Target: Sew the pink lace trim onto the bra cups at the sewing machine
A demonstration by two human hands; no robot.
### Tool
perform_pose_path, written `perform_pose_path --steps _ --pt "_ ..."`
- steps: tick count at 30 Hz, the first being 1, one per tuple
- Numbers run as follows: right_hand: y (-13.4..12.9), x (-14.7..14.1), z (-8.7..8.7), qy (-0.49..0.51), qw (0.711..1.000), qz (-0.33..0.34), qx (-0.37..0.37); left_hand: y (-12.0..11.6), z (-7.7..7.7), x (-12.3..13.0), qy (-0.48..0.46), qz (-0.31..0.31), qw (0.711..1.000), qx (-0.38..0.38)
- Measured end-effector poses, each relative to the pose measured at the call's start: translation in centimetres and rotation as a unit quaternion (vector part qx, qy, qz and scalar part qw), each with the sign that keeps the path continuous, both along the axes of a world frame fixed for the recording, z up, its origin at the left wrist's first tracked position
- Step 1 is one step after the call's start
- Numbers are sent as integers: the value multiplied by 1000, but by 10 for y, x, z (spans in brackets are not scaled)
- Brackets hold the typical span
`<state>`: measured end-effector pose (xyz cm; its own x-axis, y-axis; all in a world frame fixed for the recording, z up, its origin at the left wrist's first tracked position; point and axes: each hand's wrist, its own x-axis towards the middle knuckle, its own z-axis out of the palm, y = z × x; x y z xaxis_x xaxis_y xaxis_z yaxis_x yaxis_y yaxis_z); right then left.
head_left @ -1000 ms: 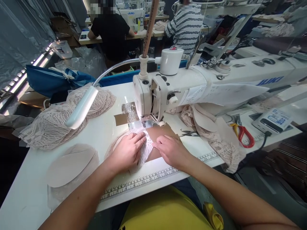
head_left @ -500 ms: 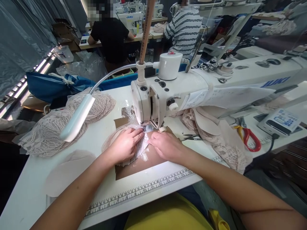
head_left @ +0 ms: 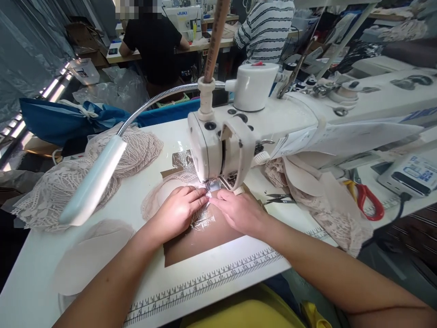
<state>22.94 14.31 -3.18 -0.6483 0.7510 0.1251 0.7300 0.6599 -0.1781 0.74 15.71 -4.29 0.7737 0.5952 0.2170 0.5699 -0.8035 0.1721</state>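
Observation:
A beige lace fabric piece (head_left: 152,197) lies under the needle area of a white sewing machine (head_left: 206,150), on a brown sheet (head_left: 201,246) stuck to the table. My left hand (head_left: 179,208) rests flat on the piece, fingers stretched toward the presser foot (head_left: 206,186). Close to its fingertips, my right hand (head_left: 241,212) has curled fingers and its thumb tip at the fabric's near edge, just in front of the foot. The hands cover much of the fabric there.
Stacked lace pieces (head_left: 68,189) and a smooth beige piece (head_left: 88,259) lie left, below a lamp (head_left: 94,182). Thread snips (head_left: 282,199), red-handled scissors (head_left: 370,202) and more lace (head_left: 327,207) lie right. A printed ruler (head_left: 208,284) lines the front edge. Two people sit beyond.
The lace piece has turned and shifted away from me, with less of it showing in front of the foot. My hands have come closer together. The whole view has shifted slightly.

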Motion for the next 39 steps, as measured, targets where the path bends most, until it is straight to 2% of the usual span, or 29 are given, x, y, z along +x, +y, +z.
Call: perform_pose_path --steps 8,12,17,22,25,30,39 --pt "7 -1 -8 30 999 -22 17 17 3 -1 1 28 1000 -8" --pt "9 2 -11 72 997 -11 0 19 2 0 3 42 999 -12" --pt "10 2 -11 93 995 -21 -20 17 0 -1 19 64 998 18" --pt "10 3 -11 131 991 -24 -21 8 12 -3 78 125 988 44" --pt "9 4 -12 142 989 -22 -20 -4 22 -1 93 145 985 21" --pt "7 5 -13 143 989 -5 -21 -17 26 7 60 135 989 -12" --pt "7 4 -13 162 987 10 4 -12 10 17 22 82 996 -21"
